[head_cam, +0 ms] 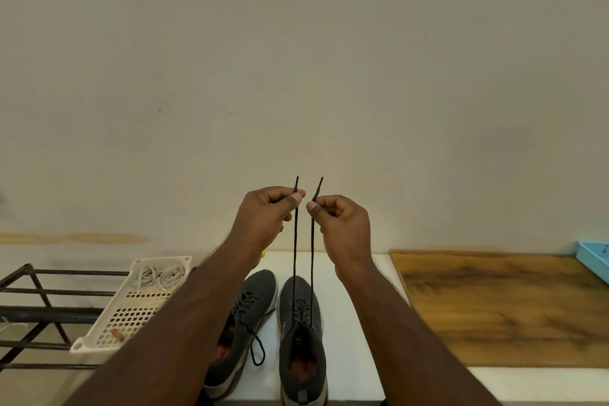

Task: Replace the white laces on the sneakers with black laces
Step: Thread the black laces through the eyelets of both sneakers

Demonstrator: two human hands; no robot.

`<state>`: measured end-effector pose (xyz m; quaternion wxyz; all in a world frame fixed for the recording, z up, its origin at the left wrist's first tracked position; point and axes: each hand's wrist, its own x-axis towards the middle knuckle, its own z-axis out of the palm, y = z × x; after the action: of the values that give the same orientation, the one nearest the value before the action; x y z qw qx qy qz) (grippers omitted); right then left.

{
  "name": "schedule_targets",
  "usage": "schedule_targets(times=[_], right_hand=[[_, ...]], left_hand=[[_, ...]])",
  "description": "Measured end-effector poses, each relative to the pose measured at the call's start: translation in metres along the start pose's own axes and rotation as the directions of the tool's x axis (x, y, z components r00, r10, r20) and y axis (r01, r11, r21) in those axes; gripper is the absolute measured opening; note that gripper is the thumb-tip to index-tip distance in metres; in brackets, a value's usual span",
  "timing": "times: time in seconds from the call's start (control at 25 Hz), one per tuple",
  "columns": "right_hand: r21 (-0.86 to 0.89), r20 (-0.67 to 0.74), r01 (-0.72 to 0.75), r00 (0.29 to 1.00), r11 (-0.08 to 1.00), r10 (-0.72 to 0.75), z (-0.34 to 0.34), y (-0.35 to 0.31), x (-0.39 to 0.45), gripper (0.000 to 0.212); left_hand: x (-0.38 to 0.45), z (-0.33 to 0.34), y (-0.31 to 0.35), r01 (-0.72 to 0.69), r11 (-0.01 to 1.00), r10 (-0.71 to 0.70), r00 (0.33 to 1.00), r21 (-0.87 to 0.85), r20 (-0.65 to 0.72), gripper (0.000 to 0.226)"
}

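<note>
Head view: both hands hold the two ends of a black lace [295,241] up over the right sneaker [301,333].

Lace thin, dark, round; both strands run taut and near-parallel from the top eyelets up to the hands, tips poking above the fingers. Left hand [263,217] pinches one end, thumb and forefinger clamped on it; right hand [342,224] pinches the other likewise. Two grey sneakers side by side on the white tabletop [349,323], toes away; left sneaker [244,323] already black-laced, loose loop trailing, partly hidden by the left forearm. Left: one cream perforated tray [131,310] holding white laces [161,275], on a dark rack [43,310]. Right: one wooden board [504,310], one blue tray [594,257] at the edge.
</note>
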<state>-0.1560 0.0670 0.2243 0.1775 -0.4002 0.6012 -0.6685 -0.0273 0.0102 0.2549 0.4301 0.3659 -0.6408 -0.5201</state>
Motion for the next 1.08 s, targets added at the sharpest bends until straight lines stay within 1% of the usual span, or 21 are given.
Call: schedule_targets(times=[0.12,0.24,0.4,0.48,0.72,0.84,0.92,1.0,1.08], right_hand=[[0.002,0.018,-0.011,1.0,1.0,0.011,0.005,0.0,0.005,0.011],[-0.011,0.034,0.022,0.999,1.0,-0.022,0.01,0.001,0.008,0.012],[-0.029,0.019,0.05,0.999,0.998,-0.049,0.012,0.002,0.011,0.011],[-0.037,0.039,0.067,0.997,0.997,-0.065,0.012,0.003,0.012,0.009],[-0.038,0.086,0.099,0.992,0.994,-0.096,0.01,0.004,0.013,0.011],[-0.041,0.134,0.074,0.989,0.996,-0.068,0.008,0.005,0.013,0.015],[-0.093,0.189,0.038,0.982,0.995,-0.02,0.007,0.01,0.01,0.018],[-0.188,0.258,0.01,0.965,0.982,0.039,0.007,0.018,0.002,0.013],[-0.218,0.3,-0.025,0.95,0.976,0.091,0.006,0.025,-0.007,0.01]], left_hand=[[0.003,0.003,0.0,0.021,0.999,-0.022,0.999,-0.027,-0.028,0.013],[0.007,0.005,-0.001,0.036,0.998,-0.038,0.998,-0.046,-0.044,0.01],[0.013,0.006,-0.001,0.037,0.998,-0.039,0.999,-0.055,-0.032,0.011],[0.014,0.006,-0.001,0.031,0.998,-0.032,0.999,-0.055,-0.03,0.011],[0.015,0.009,-0.004,0.013,0.997,-0.013,1.0,-0.07,-0.013,0.011],[0.016,0.009,-0.005,-0.015,0.998,0.012,0.999,-0.067,-0.044,0.009],[0.016,0.01,-0.007,-0.017,0.997,0.013,0.999,-0.075,-0.051,0.008],[0.017,0.011,-0.01,-0.013,0.997,0.008,0.998,-0.081,-0.058,0.007],[0.019,0.011,-0.015,-0.017,0.995,0.009,0.996,-0.098,-0.083,0.007]])
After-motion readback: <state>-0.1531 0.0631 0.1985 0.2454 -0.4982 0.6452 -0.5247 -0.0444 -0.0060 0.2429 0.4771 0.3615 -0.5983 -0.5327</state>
